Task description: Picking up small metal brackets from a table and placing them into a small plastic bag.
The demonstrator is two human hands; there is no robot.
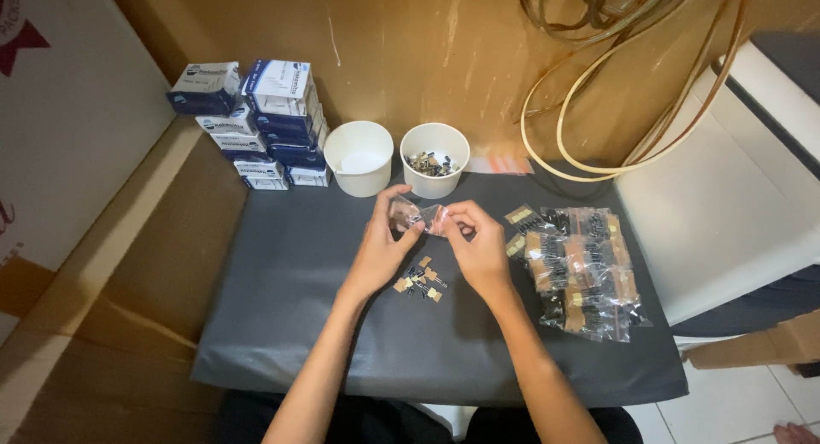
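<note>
My left hand [382, 247] and my right hand [475, 243] are raised over the grey mat [290, 307], and together they pinch a small clear plastic bag [420, 215] between thumbs and fingers. Below the hands, a little heap of small dark parts with tan tape strips [418, 280] lies on the mat. To the right of my right hand rests a pile of clear bags with more such parts [576, 269].
Two white paper cups stand at the mat's far edge: the left cup [359, 158] looks bare inside, the right cup [435, 158] holds small dark parts. Stacked blue-and-white boxes [260, 123] sit at the back left. Coiled tubing [632, 76] hangs at the back right beside a white surface [726, 196].
</note>
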